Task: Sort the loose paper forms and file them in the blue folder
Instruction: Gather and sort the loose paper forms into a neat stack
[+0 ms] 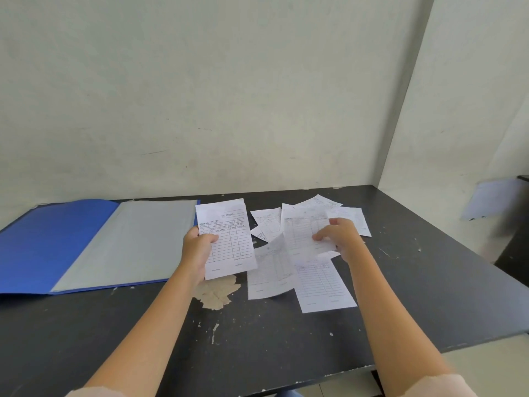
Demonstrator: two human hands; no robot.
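The blue folder [57, 245] lay open at the far left; my left hand [197, 246], the nearer to it, gripped one form [232, 245] by its left edge, long axis pointing away from me; my right hand [342, 234] pinched another sheet [300, 239] over the loose forms [323, 285] scattered rightward.

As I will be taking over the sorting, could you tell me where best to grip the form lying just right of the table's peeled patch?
Pinch that form at its near edge, coming from the front: that edge seems to bow up off the table, and its far corner is covered by the sheet in the right hand.
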